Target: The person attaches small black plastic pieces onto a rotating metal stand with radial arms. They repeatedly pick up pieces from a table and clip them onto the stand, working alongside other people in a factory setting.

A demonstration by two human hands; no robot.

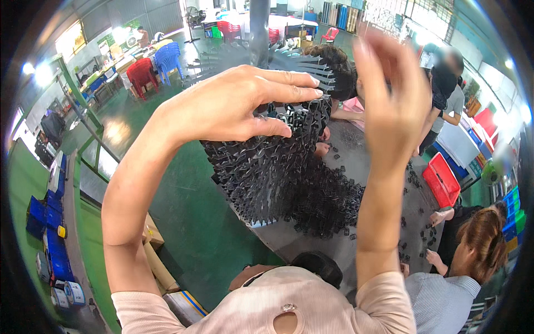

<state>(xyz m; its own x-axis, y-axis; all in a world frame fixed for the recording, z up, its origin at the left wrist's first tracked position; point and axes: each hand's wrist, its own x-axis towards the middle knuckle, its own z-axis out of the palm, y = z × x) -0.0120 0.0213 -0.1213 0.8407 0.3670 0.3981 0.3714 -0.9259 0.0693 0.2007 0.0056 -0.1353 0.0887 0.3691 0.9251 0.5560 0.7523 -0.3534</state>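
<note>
My left hand (245, 103) is raised in front of a tall hanging cluster of small black parts (250, 172). Its fingers are stretched out, with the thumb apart from them, and the fingertips are at the cluster's upper edge. I see nothing held in it, though black parts show behind the gap. Flat grey arms (214, 60) fan out around a grey upright pole (259, 33) above the cluster. My right hand (395, 106) is raised to the right, away from the cluster, and its fingers are smeared by motion. What the small parts are exactly, I cannot make out.
Loose black parts lie scattered over a grey round-edged table (345, 153). A red crate (441, 179) stands at its right side. Co-workers' hands (439, 216) work around the table. Red chairs (142, 77) and blue chairs (168, 58) stand far left; blue bins (53, 239) line the left wall.
</note>
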